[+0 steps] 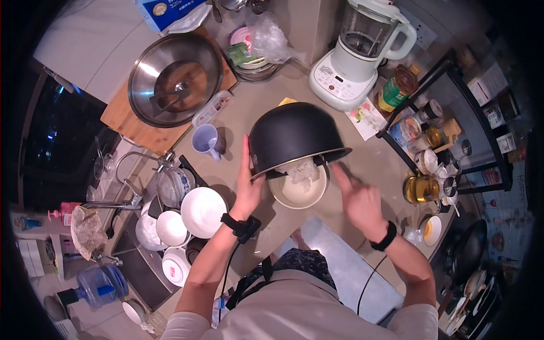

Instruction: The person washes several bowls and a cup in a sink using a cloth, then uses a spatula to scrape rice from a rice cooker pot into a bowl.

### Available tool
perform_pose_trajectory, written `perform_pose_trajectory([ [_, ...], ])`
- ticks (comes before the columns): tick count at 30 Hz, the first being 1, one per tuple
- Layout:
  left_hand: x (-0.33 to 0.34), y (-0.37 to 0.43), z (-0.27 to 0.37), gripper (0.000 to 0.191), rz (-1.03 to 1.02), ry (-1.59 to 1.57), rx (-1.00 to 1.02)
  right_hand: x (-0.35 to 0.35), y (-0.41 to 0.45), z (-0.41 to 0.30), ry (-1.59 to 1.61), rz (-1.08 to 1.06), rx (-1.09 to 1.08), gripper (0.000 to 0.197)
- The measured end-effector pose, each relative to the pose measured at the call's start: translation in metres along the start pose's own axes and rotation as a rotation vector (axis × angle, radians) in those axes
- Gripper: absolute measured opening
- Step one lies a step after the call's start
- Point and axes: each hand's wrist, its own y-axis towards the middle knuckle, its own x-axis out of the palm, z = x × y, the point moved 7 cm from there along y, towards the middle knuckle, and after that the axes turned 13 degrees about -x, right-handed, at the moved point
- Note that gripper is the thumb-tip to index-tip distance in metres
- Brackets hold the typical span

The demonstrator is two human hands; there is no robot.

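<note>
A black inner pot (297,129), apparently from a rice cooker, is tipped mouth-down towards me over a white bowl (297,197) on the countertop. My left hand (250,187) holds it by the left side, fingers along the outer wall. A clump of cooked rice (304,173) hangs between the pot's mouth and the bowl. At the pot's right rim is my right hand (361,202), its index finger stretched towards the edge and the other fingers curled. Something small and dark shows under the rim there; whether my right hand holds it is unclear.
Left of the pot stands a lilac mug (205,139); beyond it, a steel lid (175,80) rests on a wooden board (123,106). White bowls (204,212) crowd the sink at left. A blender (350,59) stands at the back right, near a black-framed rack (450,70) around condiment jars.
</note>
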Motion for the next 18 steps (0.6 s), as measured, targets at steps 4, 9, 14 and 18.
perform_pose_trajectory([
  [4, 0.005, 0.001, 0.004, 0.09, -0.035, -0.058, -0.02, 0.018, 0.027, 0.014, -0.048, -0.006, 0.018, 0.047],
  [9, 0.006, 0.004, 0.0, 0.089, -0.03, -0.05, -0.014, 0.037, 0.021, 0.007, 0.019, -0.171, 0.03, 0.056],
  [14, 0.003, 0.006, -0.008, 0.086, 0.015, -0.05, -0.046, 0.017, 0.003, -0.003, -0.018, -0.147, -0.038, 0.061],
  [18, 0.008, 0.006, -0.002, 0.084, -0.027, -0.075, 0.0, 0.013, -0.016, -0.007, -0.057, -0.181, -0.028, 0.062],
])
